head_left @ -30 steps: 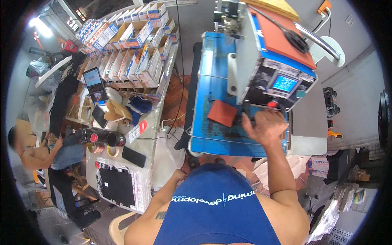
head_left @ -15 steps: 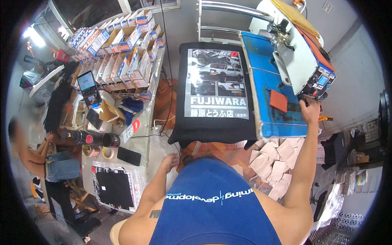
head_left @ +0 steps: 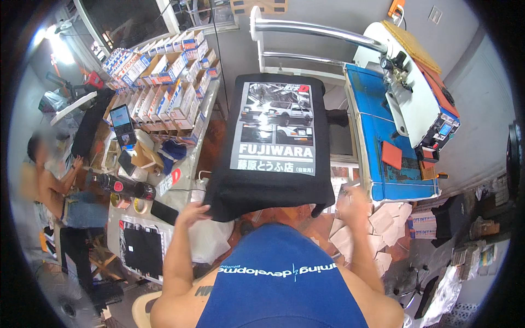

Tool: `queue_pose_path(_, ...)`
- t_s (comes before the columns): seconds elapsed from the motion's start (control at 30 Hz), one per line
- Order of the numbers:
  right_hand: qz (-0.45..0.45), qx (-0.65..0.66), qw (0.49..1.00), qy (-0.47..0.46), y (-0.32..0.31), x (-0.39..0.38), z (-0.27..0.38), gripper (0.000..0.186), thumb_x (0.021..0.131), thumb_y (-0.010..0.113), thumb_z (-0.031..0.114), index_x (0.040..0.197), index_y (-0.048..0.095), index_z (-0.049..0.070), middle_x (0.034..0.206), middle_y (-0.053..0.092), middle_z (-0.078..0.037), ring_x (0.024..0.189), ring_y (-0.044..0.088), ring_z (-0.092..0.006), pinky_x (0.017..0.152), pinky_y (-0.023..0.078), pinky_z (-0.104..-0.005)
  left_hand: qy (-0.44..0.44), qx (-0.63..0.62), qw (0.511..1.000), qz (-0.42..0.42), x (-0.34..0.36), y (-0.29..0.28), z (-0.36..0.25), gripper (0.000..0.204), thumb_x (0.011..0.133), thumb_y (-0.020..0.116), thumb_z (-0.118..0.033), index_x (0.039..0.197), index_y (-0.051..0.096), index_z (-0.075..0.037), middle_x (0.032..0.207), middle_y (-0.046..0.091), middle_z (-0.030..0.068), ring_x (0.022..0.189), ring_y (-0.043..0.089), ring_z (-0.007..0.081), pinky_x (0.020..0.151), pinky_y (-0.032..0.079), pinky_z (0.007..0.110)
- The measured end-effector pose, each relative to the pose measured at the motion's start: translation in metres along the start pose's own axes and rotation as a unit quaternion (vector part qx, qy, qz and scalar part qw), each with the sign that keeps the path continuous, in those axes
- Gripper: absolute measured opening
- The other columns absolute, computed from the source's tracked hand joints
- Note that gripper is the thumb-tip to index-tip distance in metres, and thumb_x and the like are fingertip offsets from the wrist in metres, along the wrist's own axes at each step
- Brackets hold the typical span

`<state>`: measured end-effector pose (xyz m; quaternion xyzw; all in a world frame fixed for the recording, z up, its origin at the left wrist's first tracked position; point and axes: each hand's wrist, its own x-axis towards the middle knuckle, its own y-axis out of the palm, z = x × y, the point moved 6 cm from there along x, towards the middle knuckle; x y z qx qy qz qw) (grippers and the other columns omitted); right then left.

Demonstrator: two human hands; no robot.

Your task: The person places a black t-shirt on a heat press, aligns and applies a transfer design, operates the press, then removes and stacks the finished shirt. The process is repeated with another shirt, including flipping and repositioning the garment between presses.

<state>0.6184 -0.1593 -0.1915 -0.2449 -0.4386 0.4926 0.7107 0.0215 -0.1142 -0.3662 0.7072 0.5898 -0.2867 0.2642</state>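
Note:
In front of me a black shirt [head_left: 219,180] lies spread over the lower platen of a press. On it is a glossy sheet [head_left: 276,150] printed with white cars and large lettering. My left hand [head_left: 192,214] is closed at the shirt's near left corner, with the fingertips on the hem. My right hand [head_left: 353,202] is smeared by motion, just past the near right side of the shirt. Its fingers cannot be made out, and it appears apart from the cloth.
At right stands the blue press bed [head_left: 377,147] with a red-brown pad [head_left: 391,154] and a white press head [head_left: 407,90]. Cardboard boxes [head_left: 186,101] fill the left table, near a phone [head_left: 164,212] and a laptop [head_left: 123,124]. Another person [head_left: 52,186] is at far left. Paper sheets [head_left: 383,224] cover the floor.
My right hand has left the press head's control box and come down toward the shirt. My left hand has moved to the hem, and the shirt's near left corner is drawn outward. The view has shifted.

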Motion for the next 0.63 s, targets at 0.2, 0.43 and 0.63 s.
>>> queue_pose_path(0.2,0.201,0.077,0.924,0.317,0.124,-0.067,-0.082,0.032,0.084,0.068,0.022,0.109,0.074,0.003,0.101,0.073,-0.023,0.100,0.070,-0.0389,0.088,0.053,-0.0452,0.063,0.080,0.990,-0.097,-0.100,-0.033,-0.100,0.014,0.092,0.074,-0.022,0.102,0.071,-0.012,0.091,0.073,-0.0014,0.084,0.070,0.0117,0.069,0.054,0.027)
queue_pose_path(0.43,0.085,0.754,0.601,0.251,-0.015,0.036,-0.018,0.015,0.083,0.069,0.007,0.096,0.064,0.008,0.094,0.066,-0.003,0.088,0.064,-0.0178,0.086,0.052,-0.0328,0.522,-0.344,0.778,0.066,-0.157,0.072,-0.219,0.035,0.103,0.058,-0.025,0.131,0.060,-0.004,0.133,0.065,0.0117,0.125,0.061,0.0277,0.111,0.043,0.047)
queue_pose_path(0.63,0.051,0.861,0.506,0.003,-0.093,0.227,0.113,0.042,0.084,0.064,0.016,0.121,0.066,-0.003,0.128,0.066,-0.020,0.121,0.060,-0.0326,0.112,0.040,-0.0503,0.627,-0.423,0.652,0.056,-0.287,0.117,-0.087,0.063,0.088,0.073,-0.036,0.138,0.054,-0.002,0.138,0.061,0.0176,0.131,0.055,0.0370,0.115,0.037,0.056)
